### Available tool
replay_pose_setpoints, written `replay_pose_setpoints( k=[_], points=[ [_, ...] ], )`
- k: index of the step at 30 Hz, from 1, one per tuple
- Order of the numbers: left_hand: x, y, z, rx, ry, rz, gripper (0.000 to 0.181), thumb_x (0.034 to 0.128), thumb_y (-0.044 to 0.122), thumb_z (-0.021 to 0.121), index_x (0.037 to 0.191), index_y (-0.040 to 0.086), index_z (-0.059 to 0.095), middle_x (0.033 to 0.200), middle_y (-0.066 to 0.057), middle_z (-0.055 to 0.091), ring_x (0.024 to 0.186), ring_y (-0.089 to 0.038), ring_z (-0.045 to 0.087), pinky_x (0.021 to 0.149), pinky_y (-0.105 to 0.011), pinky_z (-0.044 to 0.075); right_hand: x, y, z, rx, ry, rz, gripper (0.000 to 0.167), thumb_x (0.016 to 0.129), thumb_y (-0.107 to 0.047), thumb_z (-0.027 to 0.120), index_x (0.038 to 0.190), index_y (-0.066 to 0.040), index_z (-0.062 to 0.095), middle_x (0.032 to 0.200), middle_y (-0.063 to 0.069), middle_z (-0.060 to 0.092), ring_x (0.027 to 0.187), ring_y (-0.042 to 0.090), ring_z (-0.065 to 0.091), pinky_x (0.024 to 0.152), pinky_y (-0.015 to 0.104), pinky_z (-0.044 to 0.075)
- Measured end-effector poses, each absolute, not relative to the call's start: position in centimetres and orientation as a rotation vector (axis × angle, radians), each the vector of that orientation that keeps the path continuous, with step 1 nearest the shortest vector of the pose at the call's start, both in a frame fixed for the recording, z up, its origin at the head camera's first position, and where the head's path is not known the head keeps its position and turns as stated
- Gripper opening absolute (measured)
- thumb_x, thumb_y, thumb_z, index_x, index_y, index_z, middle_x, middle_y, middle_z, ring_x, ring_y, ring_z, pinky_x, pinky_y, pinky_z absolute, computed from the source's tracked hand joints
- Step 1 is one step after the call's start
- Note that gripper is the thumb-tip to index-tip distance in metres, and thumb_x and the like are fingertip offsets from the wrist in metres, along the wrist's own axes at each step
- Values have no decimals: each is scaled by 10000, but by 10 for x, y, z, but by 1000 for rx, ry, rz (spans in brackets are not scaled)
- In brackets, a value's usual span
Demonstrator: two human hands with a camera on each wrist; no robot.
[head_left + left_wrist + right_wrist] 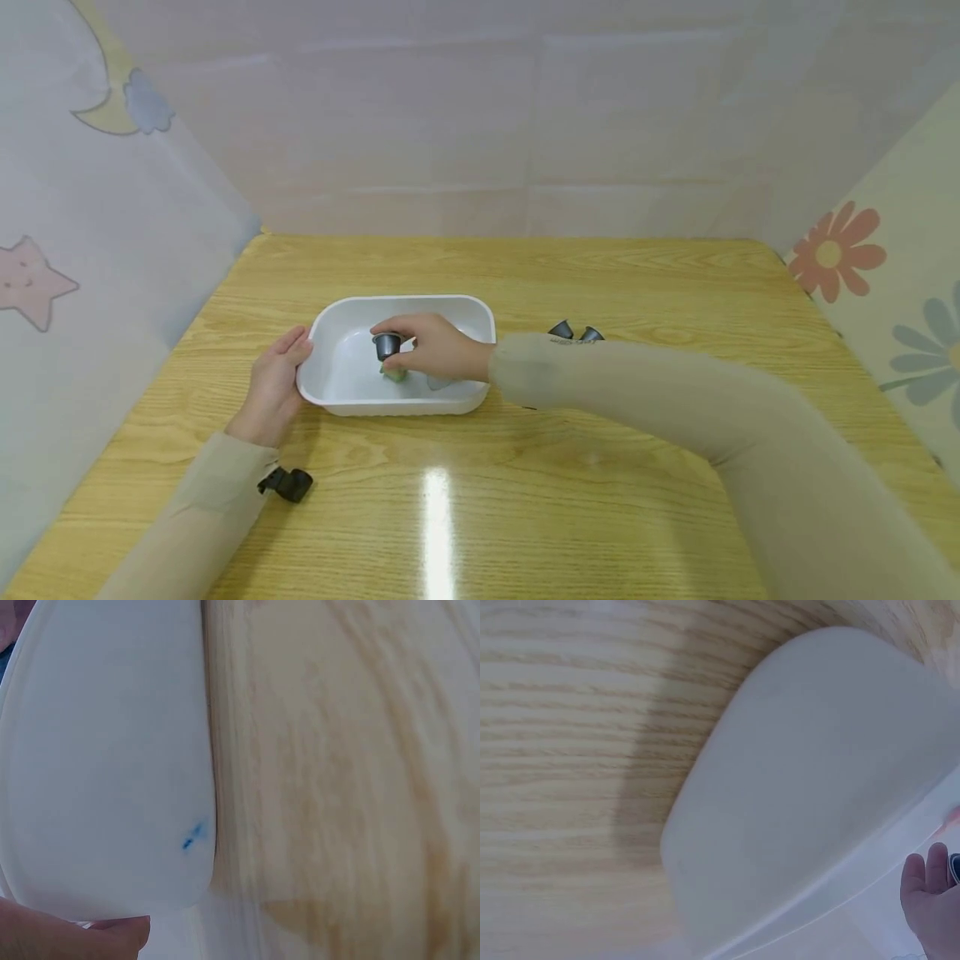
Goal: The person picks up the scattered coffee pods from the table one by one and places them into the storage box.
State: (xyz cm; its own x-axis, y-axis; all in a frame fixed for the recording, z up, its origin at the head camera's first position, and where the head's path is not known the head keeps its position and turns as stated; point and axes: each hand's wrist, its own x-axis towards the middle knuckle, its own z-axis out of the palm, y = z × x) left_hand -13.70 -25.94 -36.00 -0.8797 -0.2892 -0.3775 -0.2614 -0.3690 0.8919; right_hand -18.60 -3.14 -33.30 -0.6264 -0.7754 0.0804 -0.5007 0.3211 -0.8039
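My right hand (438,346) pinches a dark coffee capsule (387,345) between thumb and fingers over the inside of a white plastic basin (337,407). Right below the capsule, a small green thing (394,374) shows in the basin, partly hidden by the hand. On the basin's left end, my left hand (273,383) touches the outer wall near the rim with fairly straight fingers. The right wrist view catches the right hand (934,900) at its edge with part of the capsule (955,867); the basin wall (817,765) fills much of that view.
Two more dark capsules (561,330) lie on the wooden table (585,500) right of the basin, partly behind the right sleeve (622,367). A black wrist mount (288,483) sits on the left sleeve. Cloth-like walls enclose the table's back and sides.
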Motion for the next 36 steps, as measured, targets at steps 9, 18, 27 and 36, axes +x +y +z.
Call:
replay_pose_setpoints(
  k=[9,18,27,36],
  points=[
    [-136,-263,-361,772,-1775,-2455,550,1049,61,344,1553,70,125,1603,-60,166,1435,-101,215,1111,-157,260,-192,-54,-338,-1165,2272,-1153,475,872,-67,737,1315,4,583,1229,79,651,1030,153,571,916,223,477],
    [-137,-262,-362,748,-1797,-2448,552,1049,54,344,1552,58,118,1604,-70,160,1435,-106,212,1111,-158,263,-192,-71,-343,-1131,2288,-1135,460,872,-33,727,1304,26,582,1264,112,631,1092,176,582,952,231,479],
    [-137,-260,-359,768,-1728,-2490,556,1049,56,329,1558,72,106,1608,-53,156,1435,-95,207,1114,-157,254,-190,-79,-352,-1095,2323,-1094,474,872,-67,737,1318,-14,585,1276,84,631,1131,155,571,919,128,421],
    [-137,-261,-362,747,-1765,-2483,556,1049,58,329,1552,47,93,1607,-65,148,1433,-91,208,1122,-165,245,-187,-76,-350,-1092,2238,-1169,489,894,-88,717,1341,13,545,1335,128,587,1232,198,550,1016,209,434]
  ],
)
